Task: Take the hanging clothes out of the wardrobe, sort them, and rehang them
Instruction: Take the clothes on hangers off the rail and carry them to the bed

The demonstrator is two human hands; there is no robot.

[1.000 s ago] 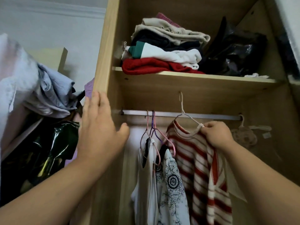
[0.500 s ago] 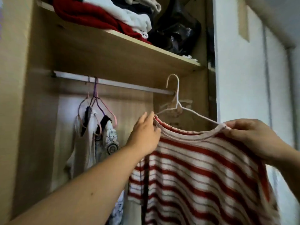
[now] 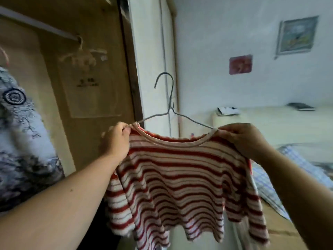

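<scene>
item: red-and-white striped top [image 3: 180,177], on a thin grey wire hanger [image 3: 170,105]. position: held up in the air, off the rail and outside the wardrobe [image 3: 100,98], in front of the wardrobe's right edge and the pale wall beside it. orientation: neckline uppermost, hem hanging straight down; the shoulder line and the hanger's arms run left to right, close to level, the right end a little lower. the hanger's hook stands upright above the neckline, its open end curling over to the left. short sleeves droop at either side. left hand [image 3: 117,141]: fingers curled, pinching the top's left shoulder together with the end of the hanger arm. right hand [image 3: 241,139]: fingers curled over the right shoulder next to the collar, gripping cloth; whether it also holds the wire underneath cannot be told. surroundings: metal rail [image 3: 36,24] crossing the wardrobe's upper left; a pale hanger with a clear plastic cover [image 3: 84,58] on the rail's right end, well apart from the striped top; a white garment with dark printed circles [image 3: 18,132] at the left edge. on the far wall, a framed picture [image 3: 297,35] and a red square sticker [image 3: 240,64]. checked blue-and-white bedding [image 3: 306,168] lies behind the right forearm.
</scene>
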